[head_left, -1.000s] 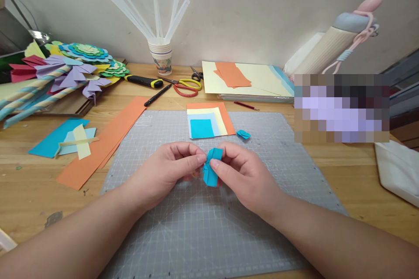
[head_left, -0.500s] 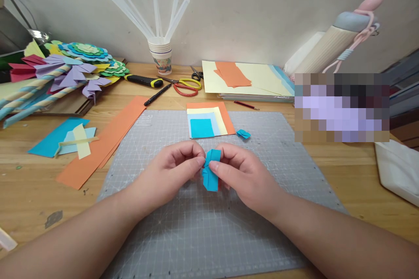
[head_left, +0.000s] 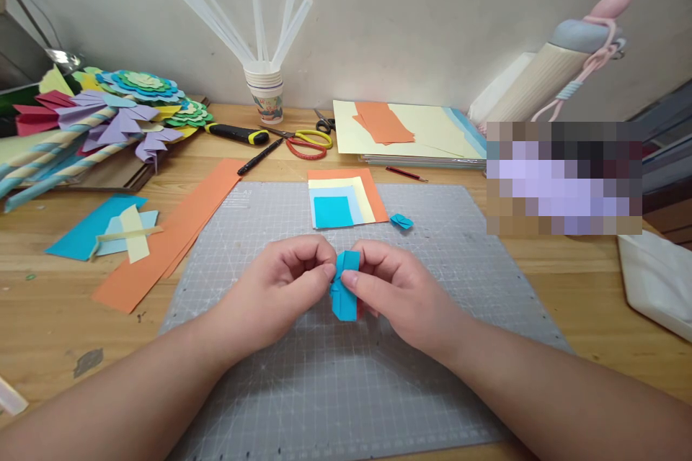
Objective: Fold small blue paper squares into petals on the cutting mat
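A folded piece of blue paper [head_left: 347,302] is held upright above the grey cutting mat [head_left: 432,389]. My right hand [head_left: 397,288] pinches its right side, thumb on the front face and fingers behind. At the left edge, the thumb and forefinger of my left hand [head_left: 297,281] are closed on a small fold of the same paper. Beyond my hands lies a stack of square papers in orange, cream, light blue and blue [head_left: 334,212]. A small folded blue paper piece [head_left: 401,221] rests on the mat to the right of that stack.
Orange strips [head_left: 178,230] and blue and cream offcuts [head_left: 97,227] lie at left. Behind the mat are a cutter [head_left: 236,133], a black pen [head_left: 260,156], scissors [head_left: 307,144], a paper cup of white sticks [head_left: 267,97] and a paper pile [head_left: 432,130]. Paper flowers [head_left: 108,115] stand far left.
Both hands and the folded blue paper have shifted slightly left and down. Both hands keep their pinch on it, and the other things lie where they were.
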Demonstrator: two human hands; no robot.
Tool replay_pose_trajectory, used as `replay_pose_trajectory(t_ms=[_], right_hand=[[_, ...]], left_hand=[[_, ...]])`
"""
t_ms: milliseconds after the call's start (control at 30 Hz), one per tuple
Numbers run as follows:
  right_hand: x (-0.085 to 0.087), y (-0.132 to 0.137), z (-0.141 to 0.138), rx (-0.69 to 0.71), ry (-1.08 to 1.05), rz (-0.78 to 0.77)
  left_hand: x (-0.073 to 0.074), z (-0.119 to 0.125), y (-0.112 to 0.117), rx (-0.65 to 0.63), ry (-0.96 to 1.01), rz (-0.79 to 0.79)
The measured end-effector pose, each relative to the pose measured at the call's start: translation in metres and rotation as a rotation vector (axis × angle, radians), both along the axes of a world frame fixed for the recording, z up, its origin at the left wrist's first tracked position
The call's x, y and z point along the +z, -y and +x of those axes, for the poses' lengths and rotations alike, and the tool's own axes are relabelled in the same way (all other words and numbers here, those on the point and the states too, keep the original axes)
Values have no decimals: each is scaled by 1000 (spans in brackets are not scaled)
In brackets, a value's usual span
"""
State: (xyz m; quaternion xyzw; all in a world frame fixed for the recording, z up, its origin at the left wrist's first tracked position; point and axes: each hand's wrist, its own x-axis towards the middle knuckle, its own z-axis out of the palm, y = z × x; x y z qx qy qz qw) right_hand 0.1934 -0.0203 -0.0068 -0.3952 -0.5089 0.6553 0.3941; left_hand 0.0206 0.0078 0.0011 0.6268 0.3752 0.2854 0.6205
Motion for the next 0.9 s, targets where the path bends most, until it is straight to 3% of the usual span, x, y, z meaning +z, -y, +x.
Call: replay_pose_trajectory(t_ms=[267, 433, 533, 600, 667, 733, 800, 900], right_hand=[[2, 1, 0, 11, 20, 10], [-2, -1, 0, 21, -72, -42], [-3, -4, 3, 36, -193, -199], [-2, -6, 5, 92, -293, -345], [-1, -8, 7, 195, -373, -499], [-2, -9, 8, 277, -377, -614], [-4, -10, 7, 220, -301, -598], [-7, -8, 6, -94, -123, -310]], left_hand=[[5, 2, 3, -7, 32, 16], [2, 1, 3, -13, 19, -22], [-2, -2, 2, 58, 16, 64], [-4, -3, 2, 127, -20, 240], [-5, -4, 1, 102, -74, 404], [-4, -4, 0, 78, -78, 420], [-3, -4, -2, 79, -84, 366], [0, -3, -3, 107, -102, 301]])
